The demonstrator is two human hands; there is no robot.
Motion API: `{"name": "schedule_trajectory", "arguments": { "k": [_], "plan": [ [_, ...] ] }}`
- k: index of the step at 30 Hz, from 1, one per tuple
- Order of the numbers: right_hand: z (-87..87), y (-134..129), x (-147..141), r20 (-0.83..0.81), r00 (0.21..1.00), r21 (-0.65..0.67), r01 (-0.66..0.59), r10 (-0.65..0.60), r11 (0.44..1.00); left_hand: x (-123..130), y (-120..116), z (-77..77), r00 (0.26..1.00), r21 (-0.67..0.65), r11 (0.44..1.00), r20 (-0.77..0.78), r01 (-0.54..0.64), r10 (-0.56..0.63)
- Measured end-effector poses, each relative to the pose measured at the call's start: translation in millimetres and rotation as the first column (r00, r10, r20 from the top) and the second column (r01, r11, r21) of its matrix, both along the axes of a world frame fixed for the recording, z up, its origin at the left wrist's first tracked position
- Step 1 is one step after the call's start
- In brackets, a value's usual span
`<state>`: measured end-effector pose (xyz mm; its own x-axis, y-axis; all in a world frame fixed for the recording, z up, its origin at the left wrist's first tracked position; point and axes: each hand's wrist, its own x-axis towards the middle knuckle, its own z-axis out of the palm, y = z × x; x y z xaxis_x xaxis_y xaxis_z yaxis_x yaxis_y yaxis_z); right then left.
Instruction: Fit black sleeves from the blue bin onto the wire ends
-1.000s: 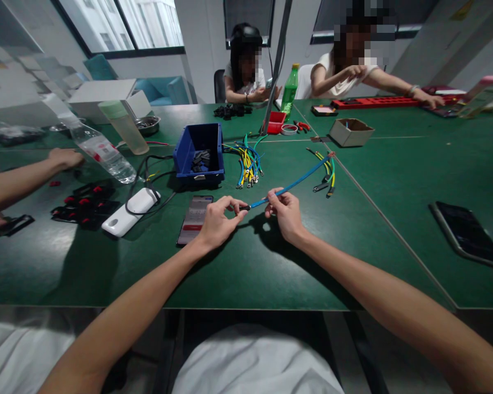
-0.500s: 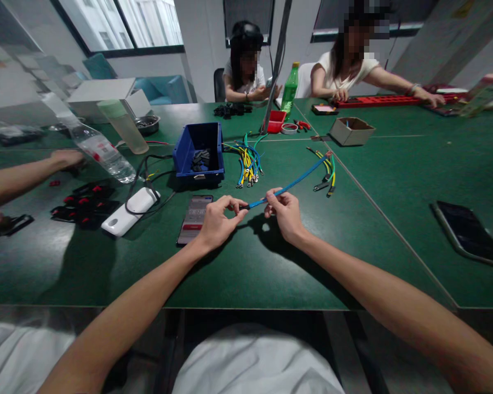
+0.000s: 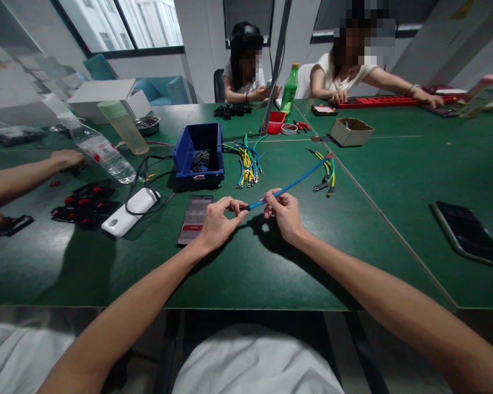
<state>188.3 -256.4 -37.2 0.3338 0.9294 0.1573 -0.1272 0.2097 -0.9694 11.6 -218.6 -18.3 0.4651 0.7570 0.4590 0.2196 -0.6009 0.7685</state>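
The left hand pinches the dark end of a blue cable, and the right hand holds the cable just beside it, over the green counter. Near the left hand lies a lit phone; behind stand a blue bin with dark pieces inside and, beside it, a bundle of coloured cables. Two people sit across the counter.

Observed blue cable, thin, gently bowed, slanting away rightward over green table; noted black sleeve at near end, partly hidden.
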Motion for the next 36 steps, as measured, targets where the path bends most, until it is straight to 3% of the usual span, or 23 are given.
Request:
{"name": "schedule_trajectory", "arguments": {
  "k": [12,22,36],
  "plan": [
    [-0.7,1.0,0.5,-0.049,0.999,-0.021,0.015,-0.016,1.000,-1.1,-0.7,1.7,0.999,0.059,0.998,-0.053,-0.008,0.011],
    [-7.1,5.0,3.5,-0.170,0.985,-0.017,0.034,-0.036,0.999,-1.6,4.9,-3.5,0.977,0.087,0.993,-0.194,-0.076,0.091],
    [-5.8,4.8,3.9,-0.157,0.987,-0.020,0.021,-0.024,1.000,-3.5,5.6,-4.3,0.988,0.022,0.997,-0.133,-0.076,0.079]
  ]
}}
